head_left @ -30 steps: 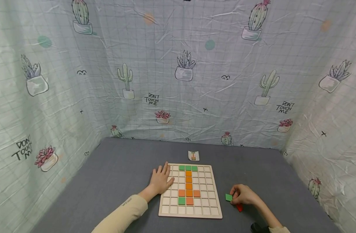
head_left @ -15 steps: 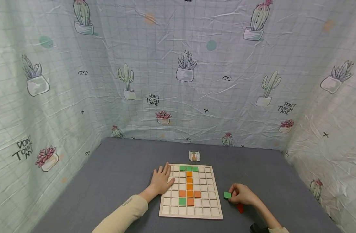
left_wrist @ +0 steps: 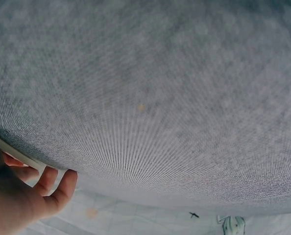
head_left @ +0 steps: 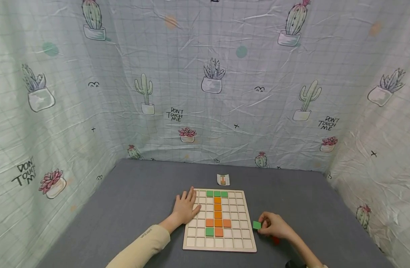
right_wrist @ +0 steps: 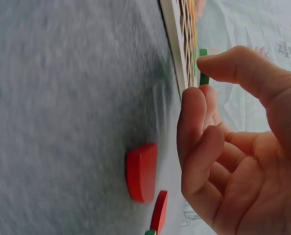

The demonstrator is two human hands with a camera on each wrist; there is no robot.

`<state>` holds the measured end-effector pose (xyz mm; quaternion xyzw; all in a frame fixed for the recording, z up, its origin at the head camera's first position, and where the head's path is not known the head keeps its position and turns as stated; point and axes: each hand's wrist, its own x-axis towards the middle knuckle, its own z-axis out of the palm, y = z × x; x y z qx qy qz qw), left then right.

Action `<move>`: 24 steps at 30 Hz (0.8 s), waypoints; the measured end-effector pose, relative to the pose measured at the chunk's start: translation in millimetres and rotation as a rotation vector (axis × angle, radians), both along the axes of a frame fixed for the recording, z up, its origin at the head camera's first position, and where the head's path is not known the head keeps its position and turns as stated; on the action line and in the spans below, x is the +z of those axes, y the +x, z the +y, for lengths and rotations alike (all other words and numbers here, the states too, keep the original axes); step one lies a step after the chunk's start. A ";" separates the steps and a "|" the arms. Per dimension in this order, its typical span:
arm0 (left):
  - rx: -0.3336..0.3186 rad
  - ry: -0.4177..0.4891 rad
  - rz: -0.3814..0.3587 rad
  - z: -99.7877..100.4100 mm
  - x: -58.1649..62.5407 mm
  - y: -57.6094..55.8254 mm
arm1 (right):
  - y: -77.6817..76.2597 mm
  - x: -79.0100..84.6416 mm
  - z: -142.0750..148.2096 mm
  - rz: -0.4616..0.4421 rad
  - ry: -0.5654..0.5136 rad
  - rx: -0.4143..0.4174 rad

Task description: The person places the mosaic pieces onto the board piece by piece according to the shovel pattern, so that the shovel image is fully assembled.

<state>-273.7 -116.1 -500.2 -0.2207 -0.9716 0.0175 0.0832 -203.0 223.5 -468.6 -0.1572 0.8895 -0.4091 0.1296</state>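
Observation:
My left hand (head_left: 184, 207) rests with spread fingers on the left edge of a square wooden grid board (head_left: 238, 243). Between thumb and fingers, my right hand (head_left: 273, 225) pinches a green square tile (head_left: 256, 225), close to the board's right edge. In the right wrist view the tile (right_wrist: 204, 68) is held by its edges above the table. On the board lie a row of green tiles (head_left: 217, 194) at the top, a column of orange tiles (head_left: 218, 214), several orange-red tiles (head_left: 219, 232) lower down and a green tile (head_left: 209, 232) at lower left.
Red pieces (right_wrist: 141, 172) lie on the grey table (head_left: 141, 186) under my right hand, partly hidden in the head view. A small printed pattern card (head_left: 223, 179) lies behind the board. A cactus-print curtain (head_left: 205, 111) surrounds the table.
My right hand has moved left with the green tile, from beside the red pieces to near the board's right edge. The left hand has stayed in place.

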 end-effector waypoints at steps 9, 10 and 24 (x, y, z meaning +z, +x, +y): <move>-0.007 0.012 -0.001 -0.4 -2.7 1.1 | 9.7 -1.9 -12.7 0.026 -0.066 0.051; -0.007 0.011 -0.001 -0.5 -3.1 1.2 | 10.6 -1.9 -14.3 0.026 -0.072 0.055; -0.012 0.002 0.013 -2.9 -2.8 4.0 | 19.7 -0.6 -44.1 0.030 -0.044 0.096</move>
